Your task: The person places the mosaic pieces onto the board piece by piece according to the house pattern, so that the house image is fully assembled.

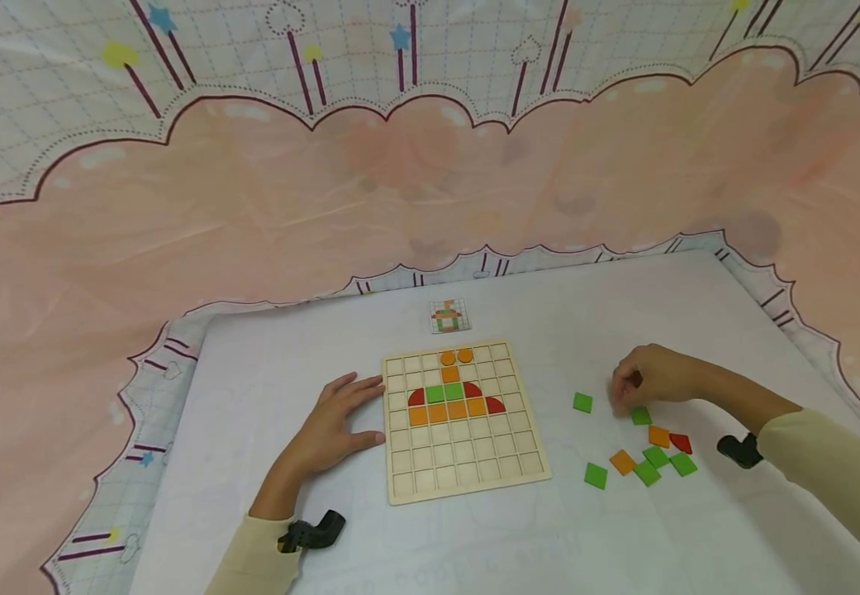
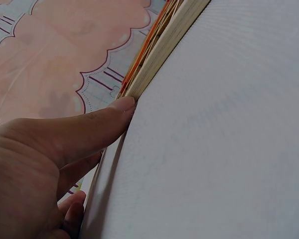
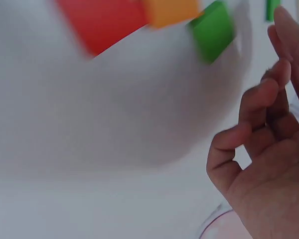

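A: Your left hand [image 1: 336,423] lies spread, thumb and fingertips against the left edge of the wooden board [image 1: 415,463], gripping nothing. Light pressure there is enough to steady the grid.

B: Your right hand [image 1: 651,372] sits over the loose pieces, fingers curled. They blur together in the head view, so I can't tell whether you pinch anything.

A: A green tile [image 1: 641,416] lies just below those fingers, and another green tile [image 1: 582,402] lies between that hand and the board. Pinch a tile by opposite edges; it looks thin, and pressing one side may make it skid.

B: Mind your wrist as well. An orange tile [image 1: 658,436] and a red quarter-round [image 1: 681,444] lie side by side nearer you, easy to brush aside.

A: On the board, a green pair [image 1: 453,391] sits above an orange row [image 1: 437,411]. Lower each piece straight down into its cell, so you don't nudge those neighbours.

B: And glance at the small card [image 1: 449,316] just beyond the board before you choose the cell.
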The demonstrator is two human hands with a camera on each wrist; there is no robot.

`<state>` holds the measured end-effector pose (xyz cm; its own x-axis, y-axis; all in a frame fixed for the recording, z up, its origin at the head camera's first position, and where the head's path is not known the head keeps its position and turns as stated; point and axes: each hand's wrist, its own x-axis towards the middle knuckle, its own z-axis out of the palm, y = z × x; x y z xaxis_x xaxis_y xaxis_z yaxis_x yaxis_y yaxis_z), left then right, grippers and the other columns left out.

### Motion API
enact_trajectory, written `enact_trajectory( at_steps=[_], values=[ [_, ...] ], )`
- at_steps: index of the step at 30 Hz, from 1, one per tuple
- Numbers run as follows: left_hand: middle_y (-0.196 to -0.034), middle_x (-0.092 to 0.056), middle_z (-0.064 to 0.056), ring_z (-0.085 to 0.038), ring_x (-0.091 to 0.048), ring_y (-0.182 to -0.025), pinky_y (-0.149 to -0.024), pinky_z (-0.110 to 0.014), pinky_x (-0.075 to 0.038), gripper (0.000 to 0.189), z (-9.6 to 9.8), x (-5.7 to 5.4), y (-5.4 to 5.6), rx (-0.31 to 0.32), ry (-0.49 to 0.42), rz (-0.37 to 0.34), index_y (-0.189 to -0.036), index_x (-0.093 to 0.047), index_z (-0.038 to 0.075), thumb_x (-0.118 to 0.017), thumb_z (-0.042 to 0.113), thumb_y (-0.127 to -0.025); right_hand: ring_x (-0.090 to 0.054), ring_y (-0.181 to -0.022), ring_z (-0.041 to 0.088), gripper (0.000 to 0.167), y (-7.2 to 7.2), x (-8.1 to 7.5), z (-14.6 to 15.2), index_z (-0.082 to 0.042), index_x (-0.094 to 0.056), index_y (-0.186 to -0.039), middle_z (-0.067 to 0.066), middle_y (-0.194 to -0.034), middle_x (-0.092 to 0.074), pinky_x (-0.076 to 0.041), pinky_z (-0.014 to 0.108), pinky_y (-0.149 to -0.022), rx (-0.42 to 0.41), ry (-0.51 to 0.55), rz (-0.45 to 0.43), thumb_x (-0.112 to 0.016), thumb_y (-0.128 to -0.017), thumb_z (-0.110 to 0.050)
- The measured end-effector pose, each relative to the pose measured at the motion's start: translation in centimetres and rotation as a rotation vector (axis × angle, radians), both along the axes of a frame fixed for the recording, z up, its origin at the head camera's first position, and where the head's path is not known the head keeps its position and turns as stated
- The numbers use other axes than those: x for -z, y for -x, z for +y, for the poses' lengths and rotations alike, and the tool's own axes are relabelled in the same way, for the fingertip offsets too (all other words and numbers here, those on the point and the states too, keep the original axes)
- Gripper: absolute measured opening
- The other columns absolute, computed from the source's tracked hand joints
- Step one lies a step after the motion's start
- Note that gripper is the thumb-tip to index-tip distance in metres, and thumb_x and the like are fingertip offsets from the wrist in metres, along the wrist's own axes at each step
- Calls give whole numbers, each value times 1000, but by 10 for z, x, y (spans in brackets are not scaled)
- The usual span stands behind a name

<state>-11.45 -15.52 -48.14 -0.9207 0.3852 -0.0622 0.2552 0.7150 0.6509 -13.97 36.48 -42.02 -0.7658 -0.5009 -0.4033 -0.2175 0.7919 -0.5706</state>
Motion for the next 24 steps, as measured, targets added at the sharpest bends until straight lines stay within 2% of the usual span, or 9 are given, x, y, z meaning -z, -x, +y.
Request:
enact_trajectory(
  at_steps=[5,9,14,18,21,24],
  values=[
    [-160,-45,5,-32,-18,-157,-121,-67,-25,76,1,-1,0,5,-5,5,-147,-57,17,-88,28,-79,-52,-77,12,19,-6,1,23,-20,-71,-84,-5,-75,-55,-45,22,-64,29,-45,-90,-88,-79,-28],
    [-160,-46,4,-32,-19,-156,-121,-66,-25,75,0,0,1,14,-13,21,-146,-57,16,-88,27,-79,-52,-77,12,27,-11,2,43,-18,-67,-84,-4,-74,-52,-42,23,-62,25,-83,-121,-90,-76,-27],
    [-160,-46,4,-32,-20,-156,-121,-66,-26,74,0,0,1,17,-17,30,-146,-58,16,-88,27,-79,-51,-73,13,33,-20,6,60,-17,-65,-83,-3,-73,-51,-43,23,-59,71,-113,-166,-94,-69,-23],
    [-160,-46,4,-32,-20,-156,-121,-66,-26,75,-1,1,1,15,-14,29,-146,-58,16,-88,27,-79,-51,-72,11,35,-25,12,66,-22,-63,-83,-5,-73,-51,-42,22,-59,60,-121,-115,-94,-69,-29],
    [-160,-46,4,-32,-20,-156,-121,-66,-26,75,-1,2,1,14,-8,29,-146,-57,17,-88,28,-79,-51,-71,7,32,-23,15,68,-25,-63,-86,-8,-72,-51,-40,22,-59,37,-99,-31,-91,-74,-35],
    [-160,-46,4,-32,-20,-156,-121,-66,-26,75,-1,2,1,10,-4,29,-146,-57,17,-88,28,-79,-51,-72,6,27,-19,17,65,-25,-64,-92,-8,-73,-52,-41,22,-61,57,-53,18,-86,-80,-35]
  ],
)
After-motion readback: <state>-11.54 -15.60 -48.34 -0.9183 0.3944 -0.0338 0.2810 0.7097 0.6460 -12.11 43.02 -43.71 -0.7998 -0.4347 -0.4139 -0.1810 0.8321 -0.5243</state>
